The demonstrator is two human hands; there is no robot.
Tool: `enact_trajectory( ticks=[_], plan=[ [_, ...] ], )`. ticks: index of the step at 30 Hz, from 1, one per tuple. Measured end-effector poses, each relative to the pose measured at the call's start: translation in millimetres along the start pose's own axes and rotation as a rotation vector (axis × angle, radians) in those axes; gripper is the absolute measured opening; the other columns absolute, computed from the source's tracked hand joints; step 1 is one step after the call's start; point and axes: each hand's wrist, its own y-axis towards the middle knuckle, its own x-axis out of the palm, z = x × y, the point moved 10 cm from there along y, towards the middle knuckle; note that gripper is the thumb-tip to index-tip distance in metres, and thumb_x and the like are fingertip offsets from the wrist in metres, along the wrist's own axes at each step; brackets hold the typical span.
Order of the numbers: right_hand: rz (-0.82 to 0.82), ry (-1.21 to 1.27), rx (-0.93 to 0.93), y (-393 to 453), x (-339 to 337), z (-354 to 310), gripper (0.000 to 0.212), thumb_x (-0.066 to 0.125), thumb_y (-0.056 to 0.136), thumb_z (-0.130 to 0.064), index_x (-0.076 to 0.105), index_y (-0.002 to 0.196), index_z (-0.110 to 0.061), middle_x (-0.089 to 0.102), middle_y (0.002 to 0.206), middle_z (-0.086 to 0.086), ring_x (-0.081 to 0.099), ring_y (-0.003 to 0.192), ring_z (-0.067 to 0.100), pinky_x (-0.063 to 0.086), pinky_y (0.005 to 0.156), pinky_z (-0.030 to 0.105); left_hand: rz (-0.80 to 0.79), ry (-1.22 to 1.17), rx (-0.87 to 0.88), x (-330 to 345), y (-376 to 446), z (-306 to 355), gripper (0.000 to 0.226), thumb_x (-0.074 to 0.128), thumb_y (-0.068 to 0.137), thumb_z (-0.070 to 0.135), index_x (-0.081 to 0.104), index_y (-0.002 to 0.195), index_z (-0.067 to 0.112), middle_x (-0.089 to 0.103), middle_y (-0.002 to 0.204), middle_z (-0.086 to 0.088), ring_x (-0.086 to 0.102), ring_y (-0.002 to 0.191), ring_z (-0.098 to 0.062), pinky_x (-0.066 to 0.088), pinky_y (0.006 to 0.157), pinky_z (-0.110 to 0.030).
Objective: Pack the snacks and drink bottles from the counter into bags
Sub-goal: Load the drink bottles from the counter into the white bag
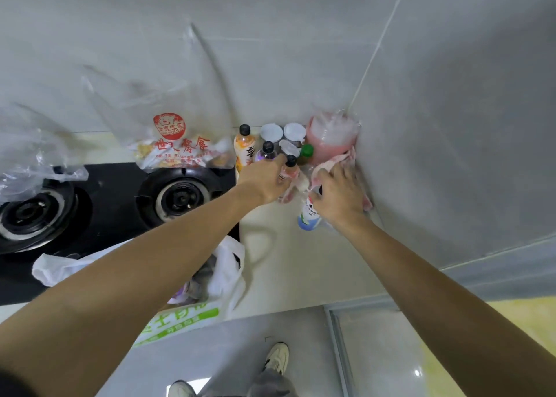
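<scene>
The left hand (264,180) grips a pink bottle (289,169); at 3 o'clock, the right hand (340,195) grips a blue-bottomed bottle (310,216).

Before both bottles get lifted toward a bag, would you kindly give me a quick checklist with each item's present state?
1. Left hand grip on the pink bottle: ok, fingers wrap it.
2. Right hand grip on the white-and-blue bottle: ok.
3. Caps closed: pink bottle's ok; the other's hidden, cannot tell.
4. White bag mouth open: cannot tell.
5. Neighbouring orange bottle upright: ok.
</scene>
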Motion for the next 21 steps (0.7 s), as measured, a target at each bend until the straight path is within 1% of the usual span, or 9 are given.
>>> enact_trajectory(
  ticks=[1, 3, 5, 6, 10, 13, 16, 18, 21],
  plan=[
    [-0.028, -0.01, 0.011, 3, 5, 7, 0.036, 0.063, 0.091, -0.039, 0.063, 0.118, -0.016, 0.058, 0.119, 0.014, 0.051, 0.121, 0.038, 0.044, 0.094, 0.043, -0.005, 0.008, -0.012, 6, 9, 2, 0.045, 0.051, 0.098, 0.044, 0.043, 0.136, 0.021, 0.068, 0.113, -0.011, 0.064, 0.103, -0.039, 0.041, 0.069, -0.038],
    [-0.07, 0.007, 0.025, 8, 13, 18, 0.036, 0.06, 0.094, -0.043, 0.061, 0.117, -0.015, 0.061, 0.116, 0.013, 0.058, 0.115, 0.037, 0.045, 0.082, 0.041, -0.003, 0.01, -0.05, 16, 24, 1, 0.044, 0.048, 0.1, 0.046, 0.041, 0.136, 0.022, 0.067, 0.11, -0.011, 0.064, 0.101, -0.037, 0.041, 0.068, -0.038],
    [-0.076, 0.053, 0.024, 12, 19, 23, 0.036, 0.056, 0.096, -0.043, 0.061, 0.115, -0.013, 0.064, 0.113, 0.012, 0.062, 0.108, 0.036, 0.043, 0.071, 0.038, -0.004, 0.001, -0.076, 25, 37, 1, 0.044, 0.046, 0.101, 0.048, 0.04, 0.137, 0.024, 0.065, 0.107, -0.01, 0.064, 0.097, -0.036, 0.044, 0.066, -0.038],
    [-0.068, 0.066, 0.016, 14, 21, 24, 0.036, 0.055, 0.097, -0.043, 0.06, 0.115, -0.013, 0.065, 0.111, 0.011, 0.063, 0.106, 0.035, 0.044, 0.069, 0.038, -0.008, 0.004, -0.082, 29, 43, 0, 0.044, 0.045, 0.101, 0.048, 0.04, 0.138, 0.025, 0.065, 0.105, -0.011, 0.063, 0.095, -0.036, 0.045, 0.066, -0.039],
    [-0.02, 0.096, -0.011, 19, 23, 26, 0.036, 0.058, 0.095, -0.045, 0.061, 0.111, -0.012, 0.066, 0.101, 0.011, 0.064, 0.101, 0.033, 0.046, 0.065, 0.037, -0.015, 0.009, -0.133, 38, 59, -4, 0.038, 0.045, 0.102, 0.047, 0.044, 0.133, 0.025, 0.059, 0.096, -0.009, 0.058, 0.085, -0.033, 0.048, 0.065, -0.039],
    [-0.009, 0.172, -0.031, 21, 25, 28, 0.035, 0.063, 0.092, -0.043, 0.061, 0.105, -0.011, 0.064, 0.096, 0.012, 0.062, 0.098, 0.034, 0.048, 0.065, 0.038, -0.015, -0.015, -0.151, 41, 68, -4, 0.033, 0.05, 0.101, 0.042, 0.046, 0.127, 0.021, 0.054, 0.091, -0.008, 0.057, 0.085, -0.033, 0.046, 0.061, -0.038],
    [-0.005, 0.22, -0.039, 23, 29, 32, 0.035, 0.065, 0.091, -0.043, 0.06, 0.102, -0.01, 0.066, 0.096, 0.012, 0.059, 0.101, 0.033, 0.04, 0.065, 0.035, -0.008, -0.045, -0.138, 40, 68, -1, 0.029, 0.055, 0.098, 0.031, 0.047, 0.121, 0.017, 0.056, 0.091, -0.01, 0.06, 0.087, -0.037, 0.044, 0.059, -0.038],
    [-0.006, 0.257, -0.041, 23, 30, 33, 0.035, 0.066, 0.091, -0.042, 0.059, 0.1, -0.01, 0.066, 0.096, 0.01, 0.058, 0.1, 0.032, 0.037, 0.065, 0.034, -0.005, -0.059, -0.12, 40, 61, 2, 0.025, 0.057, 0.097, 0.027, 0.048, 0.117, 0.014, 0.057, 0.09, -0.011, 0.06, 0.085, -0.038, 0.043, 0.06, -0.039],
    [0.003, 0.311, -0.027, 22, 29, 34, 0.034, 0.067, 0.089, -0.043, 0.059, 0.095, -0.011, 0.064, 0.093, 0.007, 0.058, 0.095, 0.03, 0.036, 0.065, 0.033, 0.028, -0.109, -0.116, 33, 43, 4, 0.023, 0.059, 0.097, 0.024, 0.05, 0.113, 0.011, 0.056, 0.089, -0.01, 0.056, 0.081, -0.034, 0.039, 0.06, -0.036]
  ],
)
